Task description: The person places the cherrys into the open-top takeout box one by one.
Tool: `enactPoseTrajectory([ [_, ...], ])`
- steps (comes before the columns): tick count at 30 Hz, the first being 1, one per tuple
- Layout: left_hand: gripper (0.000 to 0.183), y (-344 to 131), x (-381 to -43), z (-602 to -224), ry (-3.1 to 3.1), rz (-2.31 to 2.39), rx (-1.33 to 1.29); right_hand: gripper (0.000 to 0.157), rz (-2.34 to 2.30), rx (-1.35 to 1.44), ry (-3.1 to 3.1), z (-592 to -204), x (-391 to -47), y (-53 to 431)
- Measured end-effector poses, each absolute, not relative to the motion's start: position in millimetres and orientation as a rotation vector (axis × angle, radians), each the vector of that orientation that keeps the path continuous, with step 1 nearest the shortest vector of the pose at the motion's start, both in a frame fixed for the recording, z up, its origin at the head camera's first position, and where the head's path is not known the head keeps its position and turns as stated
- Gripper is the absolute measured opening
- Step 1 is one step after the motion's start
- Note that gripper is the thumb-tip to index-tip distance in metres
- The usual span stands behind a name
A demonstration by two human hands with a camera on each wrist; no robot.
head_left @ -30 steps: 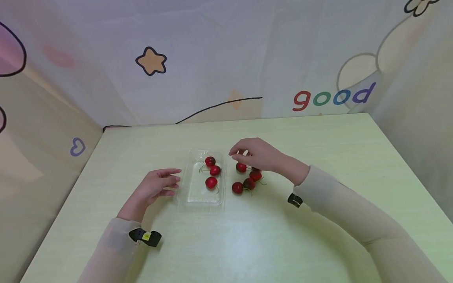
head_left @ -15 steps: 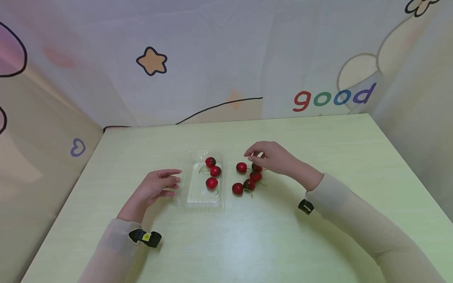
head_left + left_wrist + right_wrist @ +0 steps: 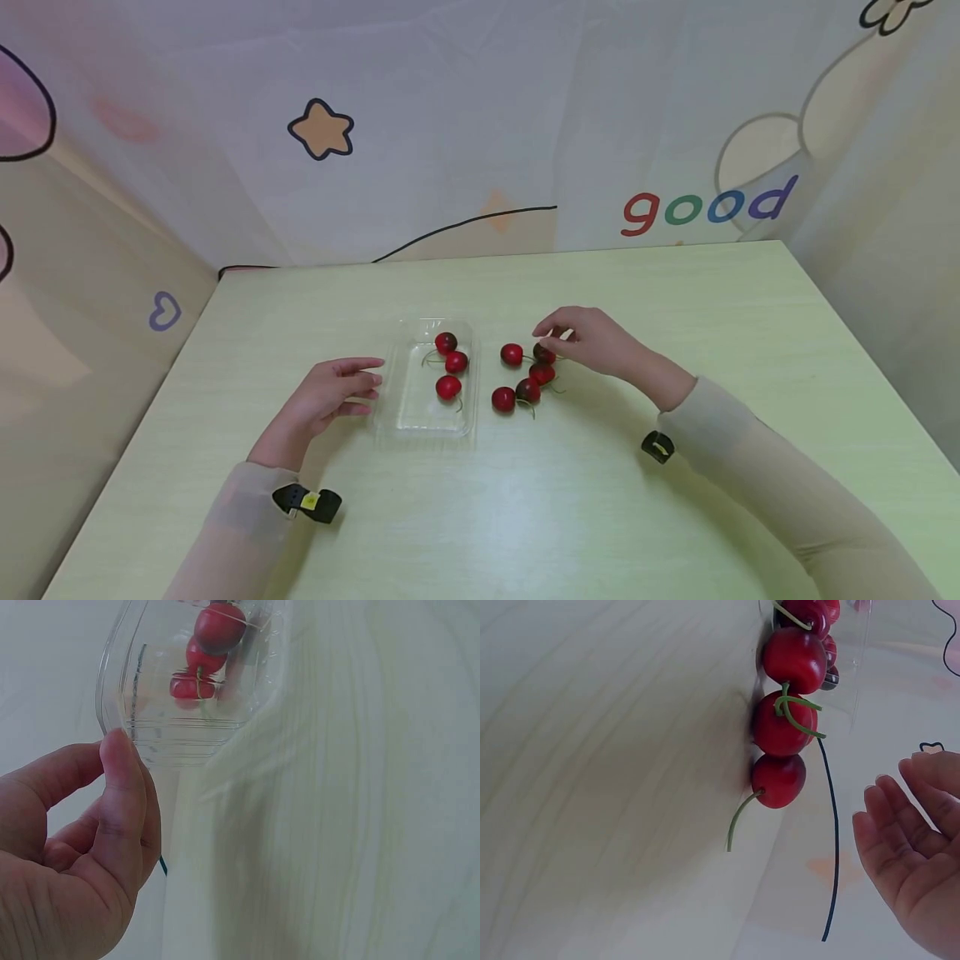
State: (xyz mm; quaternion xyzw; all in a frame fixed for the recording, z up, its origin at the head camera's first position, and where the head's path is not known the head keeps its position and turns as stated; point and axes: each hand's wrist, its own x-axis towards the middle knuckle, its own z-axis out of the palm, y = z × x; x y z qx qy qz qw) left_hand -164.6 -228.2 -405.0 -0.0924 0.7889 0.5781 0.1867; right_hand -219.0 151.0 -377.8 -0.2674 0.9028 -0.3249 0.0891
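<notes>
The word "good" (image 3: 696, 209) stands in rounded lower-case letters on the pale backdrop cloth (image 3: 465, 100), beyond the right hand (image 3: 592, 340) and off to its right, just above the far edge of the surface (image 3: 637, 275). The g is red, the first o green, the second o blue and the d purple. Behind the left hand (image 3: 326, 396), a small yellow label (image 3: 310, 501) sits on the black wrist device (image 3: 327, 507); its marks are too small to read.
</notes>
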Motion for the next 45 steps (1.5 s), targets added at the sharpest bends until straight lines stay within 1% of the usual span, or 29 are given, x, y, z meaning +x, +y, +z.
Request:
enactPoseTrajectory([
  [4, 0.049, -227.4, -164.1, -403.8, 2.221, 1.628, -0.258, 0.025, -0.927, -0.801, 2.661, -380.6, -218.8, 153.9],
  [12, 0.048, -228.2, -164.0, -404.7, 2.22, 1.627, -0.27, 0.027, -0.847, -0.924, 2.544, -388.4, -220.7, 156.6],
  [32, 0.048, -225.7, -162.6, -404.6, 2.193, 1.643, -0.294, 0.03, -0.628, -1.07, 2.497, -399.4, -227.2, 149.7],
  [45, 0.049, -227.1, -164.0, -404.7, 2.208, 1.642, -0.278, 0.033, -0.495, -1.037, 2.497, -397.8, -226.6, 147.1],
])
